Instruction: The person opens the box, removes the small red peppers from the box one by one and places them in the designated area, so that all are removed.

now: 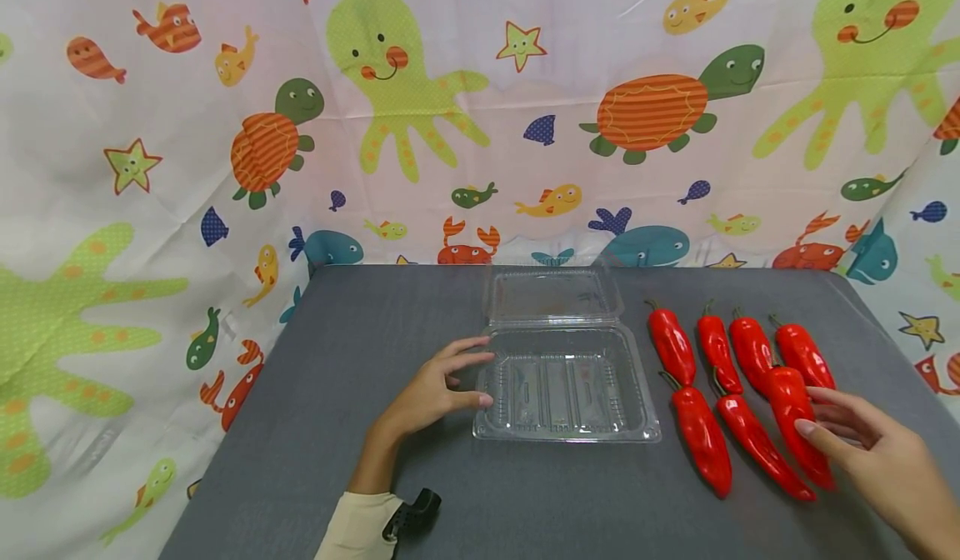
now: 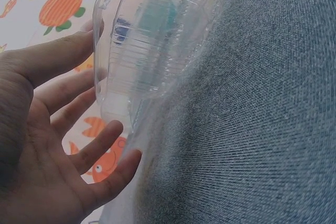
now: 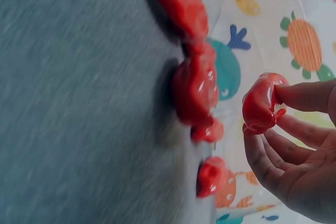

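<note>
A clear plastic clamshell box [image 1: 566,437] lies unfolded on the grey table, its lid [image 1: 551,295] tipped back toward the wall. My left hand [image 1: 427,387] touches the box's left edge, fingers spread and fairly straight; the left wrist view shows the hand [image 2: 63,124] against the box's side wall [image 2: 142,51]. With thumb and fingers, my right hand [image 1: 873,452] pinches a red pepper [image 1: 798,422]. In the right wrist view this pepper [image 3: 260,103] is raised off the table. Several other glossy red peppers [image 1: 702,439] lie in two rows right of the box.
The grey table [image 1: 300,460] extends around the box and peppers. Behind it hangs a white curtain [image 1: 450,68] printed with sea animals, which also runs along both sides. A black strap device [image 1: 416,512] sits on the left wrist over a light sleeve [image 1: 360,527].
</note>
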`<act>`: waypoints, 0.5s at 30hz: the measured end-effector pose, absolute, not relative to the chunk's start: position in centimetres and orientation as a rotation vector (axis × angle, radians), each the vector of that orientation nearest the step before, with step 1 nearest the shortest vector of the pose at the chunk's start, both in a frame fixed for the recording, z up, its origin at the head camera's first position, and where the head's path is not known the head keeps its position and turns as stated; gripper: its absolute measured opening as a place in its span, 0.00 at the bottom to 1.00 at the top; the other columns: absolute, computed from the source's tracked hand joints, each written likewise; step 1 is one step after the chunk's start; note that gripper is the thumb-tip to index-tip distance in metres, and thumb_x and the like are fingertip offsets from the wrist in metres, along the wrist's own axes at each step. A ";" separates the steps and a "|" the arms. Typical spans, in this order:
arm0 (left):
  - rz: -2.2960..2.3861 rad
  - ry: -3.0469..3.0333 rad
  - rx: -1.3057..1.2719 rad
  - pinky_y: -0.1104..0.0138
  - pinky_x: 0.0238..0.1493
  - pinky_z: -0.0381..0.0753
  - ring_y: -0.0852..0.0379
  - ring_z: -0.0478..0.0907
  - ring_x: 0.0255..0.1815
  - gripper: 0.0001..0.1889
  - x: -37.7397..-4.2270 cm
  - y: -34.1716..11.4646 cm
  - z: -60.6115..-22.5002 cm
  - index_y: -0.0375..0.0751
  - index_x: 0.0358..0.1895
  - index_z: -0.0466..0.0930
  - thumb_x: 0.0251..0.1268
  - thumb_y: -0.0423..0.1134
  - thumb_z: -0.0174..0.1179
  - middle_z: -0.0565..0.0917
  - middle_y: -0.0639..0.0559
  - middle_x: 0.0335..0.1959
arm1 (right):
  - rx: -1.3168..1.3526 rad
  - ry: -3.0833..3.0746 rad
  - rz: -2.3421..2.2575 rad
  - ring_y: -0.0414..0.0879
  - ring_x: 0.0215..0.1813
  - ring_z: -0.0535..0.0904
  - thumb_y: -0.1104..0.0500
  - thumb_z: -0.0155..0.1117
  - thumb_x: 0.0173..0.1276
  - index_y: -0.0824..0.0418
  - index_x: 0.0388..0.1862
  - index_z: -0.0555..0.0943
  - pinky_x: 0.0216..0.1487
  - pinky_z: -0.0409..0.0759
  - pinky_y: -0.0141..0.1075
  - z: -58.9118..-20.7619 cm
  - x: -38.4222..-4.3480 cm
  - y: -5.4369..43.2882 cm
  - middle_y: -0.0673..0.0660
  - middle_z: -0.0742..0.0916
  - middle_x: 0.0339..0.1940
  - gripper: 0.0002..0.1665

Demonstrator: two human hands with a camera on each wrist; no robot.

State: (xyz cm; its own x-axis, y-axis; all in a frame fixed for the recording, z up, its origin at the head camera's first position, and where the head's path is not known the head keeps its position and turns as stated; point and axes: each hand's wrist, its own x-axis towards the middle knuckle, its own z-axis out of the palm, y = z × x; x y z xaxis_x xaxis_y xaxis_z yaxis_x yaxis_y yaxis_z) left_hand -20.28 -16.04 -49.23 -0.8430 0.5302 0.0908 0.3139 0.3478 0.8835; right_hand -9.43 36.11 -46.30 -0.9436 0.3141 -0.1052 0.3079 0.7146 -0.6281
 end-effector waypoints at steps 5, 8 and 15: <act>1.493 2.403 0.764 0.37 0.68 0.73 0.45 0.61 0.82 0.33 -20.2 -16.1 -49.1 0.42 0.75 0.76 0.67 0.42 0.74 0.65 0.55 0.83 | -0.620 -2.924 1.074 0.77 0.57 0.77 0.52 0.67 0.78 0.77 0.77 0.63 0.37 0.89 0.48 -47.6 -9.3 37.7 0.85 0.75 0.63 0.42; 1.491 2.405 0.765 0.37 0.68 0.73 0.45 0.62 0.82 0.33 -20.2 -16.1 -49.1 0.42 0.75 0.76 0.68 0.42 0.74 0.65 0.54 0.83 | -0.679 -2.946 1.100 0.78 0.58 0.76 0.53 0.68 0.78 0.77 0.78 0.61 0.38 0.89 0.51 -48.3 -9.2 38.6 0.86 0.74 0.64 0.43; 1.489 2.407 0.761 0.37 0.68 0.73 0.45 0.62 0.82 0.33 -20.2 -16.1 -49.1 0.42 0.75 0.76 0.68 0.42 0.74 0.65 0.54 0.83 | -0.688 -3.061 1.072 0.68 0.46 0.86 0.50 0.73 0.73 0.79 0.73 0.64 0.37 0.88 0.48 -49.0 -8.9 39.8 0.84 0.79 0.56 0.46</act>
State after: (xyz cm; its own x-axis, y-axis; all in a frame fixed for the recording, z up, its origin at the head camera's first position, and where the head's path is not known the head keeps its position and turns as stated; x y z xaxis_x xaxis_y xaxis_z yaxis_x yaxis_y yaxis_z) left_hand -20.21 -16.06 -49.12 -0.8444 0.5283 0.0889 0.3154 0.3561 0.8796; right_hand -8.85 39.81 -49.03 -0.8995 0.3242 -0.2929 0.4361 0.7070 -0.5568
